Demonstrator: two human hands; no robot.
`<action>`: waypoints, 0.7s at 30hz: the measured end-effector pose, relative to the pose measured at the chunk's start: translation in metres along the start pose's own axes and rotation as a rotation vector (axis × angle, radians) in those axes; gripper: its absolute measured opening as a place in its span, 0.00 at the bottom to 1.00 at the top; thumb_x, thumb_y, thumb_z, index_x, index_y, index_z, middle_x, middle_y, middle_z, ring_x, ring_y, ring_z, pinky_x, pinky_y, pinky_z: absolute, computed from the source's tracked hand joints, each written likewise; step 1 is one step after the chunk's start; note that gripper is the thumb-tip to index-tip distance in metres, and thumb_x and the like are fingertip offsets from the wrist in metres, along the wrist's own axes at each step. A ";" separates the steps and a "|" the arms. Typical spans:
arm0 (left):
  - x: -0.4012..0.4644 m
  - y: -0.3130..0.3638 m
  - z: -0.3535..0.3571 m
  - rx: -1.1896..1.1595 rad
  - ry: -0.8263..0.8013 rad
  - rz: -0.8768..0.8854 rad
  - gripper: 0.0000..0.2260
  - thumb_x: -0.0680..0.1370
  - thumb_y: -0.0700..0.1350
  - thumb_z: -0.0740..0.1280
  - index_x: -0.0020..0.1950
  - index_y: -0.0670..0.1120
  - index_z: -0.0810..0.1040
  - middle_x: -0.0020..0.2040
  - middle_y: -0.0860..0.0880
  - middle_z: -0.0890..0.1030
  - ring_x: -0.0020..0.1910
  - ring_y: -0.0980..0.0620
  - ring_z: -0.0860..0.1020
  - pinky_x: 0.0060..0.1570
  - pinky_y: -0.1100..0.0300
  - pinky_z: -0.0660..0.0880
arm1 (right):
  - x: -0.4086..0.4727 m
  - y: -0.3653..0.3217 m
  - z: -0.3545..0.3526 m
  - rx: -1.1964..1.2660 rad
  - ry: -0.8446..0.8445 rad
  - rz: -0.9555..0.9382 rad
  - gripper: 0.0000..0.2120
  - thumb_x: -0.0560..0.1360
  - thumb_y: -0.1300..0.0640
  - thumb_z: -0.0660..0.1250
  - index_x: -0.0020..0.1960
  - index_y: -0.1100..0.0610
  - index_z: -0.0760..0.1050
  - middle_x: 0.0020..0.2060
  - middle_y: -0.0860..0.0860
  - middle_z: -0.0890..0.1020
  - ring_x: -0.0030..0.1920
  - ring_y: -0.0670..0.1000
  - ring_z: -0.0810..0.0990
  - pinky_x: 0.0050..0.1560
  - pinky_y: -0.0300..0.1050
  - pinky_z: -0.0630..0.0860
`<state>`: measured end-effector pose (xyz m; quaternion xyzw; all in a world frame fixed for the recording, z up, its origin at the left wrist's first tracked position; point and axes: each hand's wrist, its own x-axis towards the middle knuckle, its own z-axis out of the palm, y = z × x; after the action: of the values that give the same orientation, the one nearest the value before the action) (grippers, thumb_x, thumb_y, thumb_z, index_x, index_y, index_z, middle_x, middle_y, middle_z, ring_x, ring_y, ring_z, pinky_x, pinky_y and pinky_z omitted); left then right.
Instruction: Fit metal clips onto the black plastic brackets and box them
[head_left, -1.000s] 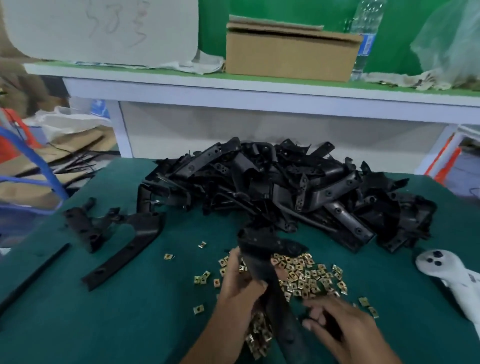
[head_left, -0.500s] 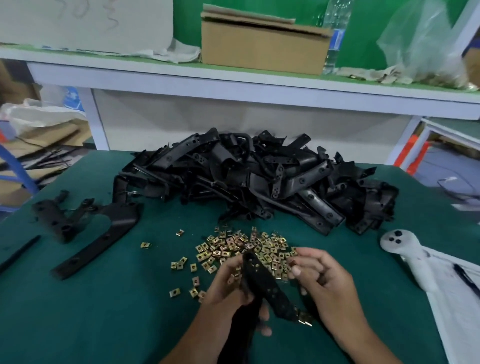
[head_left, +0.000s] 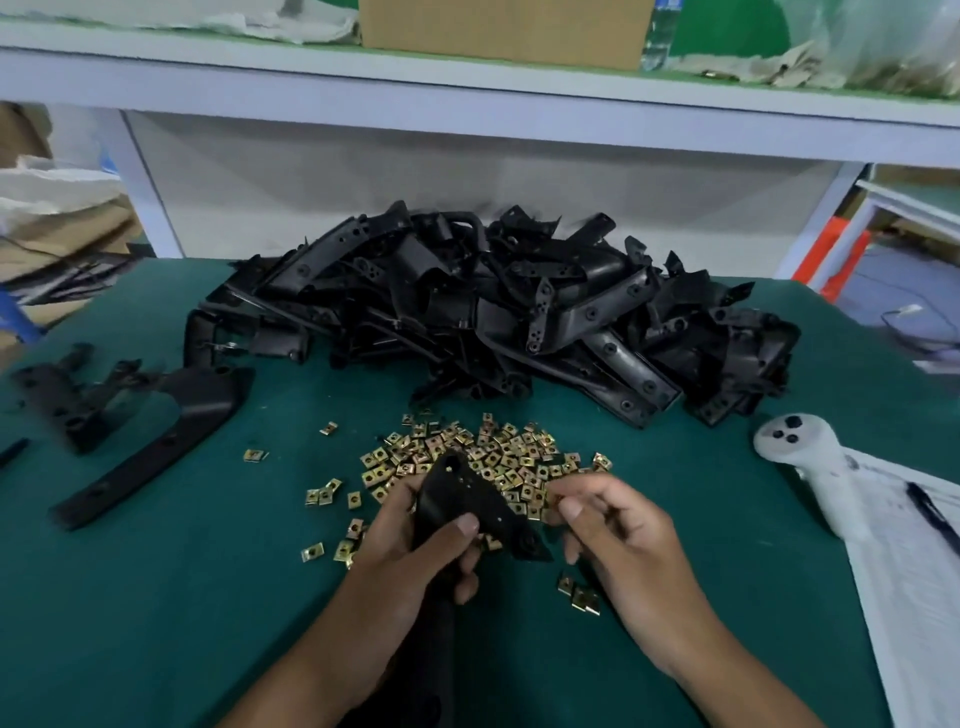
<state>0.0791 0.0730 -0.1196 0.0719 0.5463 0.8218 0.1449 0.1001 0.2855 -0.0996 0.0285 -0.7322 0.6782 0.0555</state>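
The left hand (head_left: 415, 545) grips a black bracket (head_left: 467, 499) low in the middle of the frame, thumb on top and fingers curled around it. The bracket's tip points up and away, over the near edge of the clips (head_left: 467, 457). The right hand (head_left: 618, 540) sits just right of the bracket, a bit apart from it. Its fingers are curled with the tips close together, as if they pinch a clip, but I cannot tell if one is really there.

Half a second ago the right hand was right up against the bracket, and a clip showed on the bracket's lower end. Now that hand has pulled back a little toward the clip pile. I think one clip is already on and the hand is going for the next one.

The gold clips are spread on the green table (head_left: 156, 597) just above the hands, with a few loose ones to the left and near the right wrist. Behind them is a big pile of brackets (head_left: 493, 312) in the middle of the frame. Two more black parts (head_left: 145, 415) lie at the left. A white controller (head_left: 815, 467) lies at the right. A cardboard box (head_left: 498, 31) sits on the shelf at the top.
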 end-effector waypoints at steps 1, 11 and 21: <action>-0.001 -0.001 -0.001 0.027 -0.029 -0.008 0.17 0.71 0.52 0.79 0.54 0.49 0.79 0.37 0.47 0.76 0.35 0.50 0.74 0.34 0.59 0.74 | -0.001 -0.001 0.002 0.014 -0.035 0.015 0.06 0.79 0.52 0.69 0.52 0.45 0.84 0.39 0.45 0.82 0.35 0.46 0.77 0.39 0.36 0.74; -0.005 -0.001 0.005 0.072 -0.130 0.052 0.09 0.74 0.44 0.76 0.50 0.48 0.78 0.37 0.51 0.76 0.33 0.54 0.73 0.30 0.62 0.72 | -0.006 -0.001 0.007 0.250 -0.149 0.106 0.07 0.71 0.54 0.77 0.49 0.51 0.84 0.37 0.45 0.84 0.30 0.43 0.71 0.32 0.35 0.70; -0.006 0.002 0.009 0.056 -0.121 0.047 0.13 0.74 0.43 0.74 0.53 0.44 0.75 0.37 0.51 0.76 0.33 0.54 0.73 0.30 0.63 0.72 | -0.006 -0.006 0.008 0.305 -0.122 0.109 0.13 0.65 0.47 0.81 0.46 0.51 0.86 0.38 0.48 0.85 0.34 0.41 0.78 0.31 0.35 0.71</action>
<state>0.0867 0.0783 -0.1139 0.1384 0.5576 0.8034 0.1563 0.1066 0.2771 -0.0954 0.0380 -0.6231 0.7806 -0.0308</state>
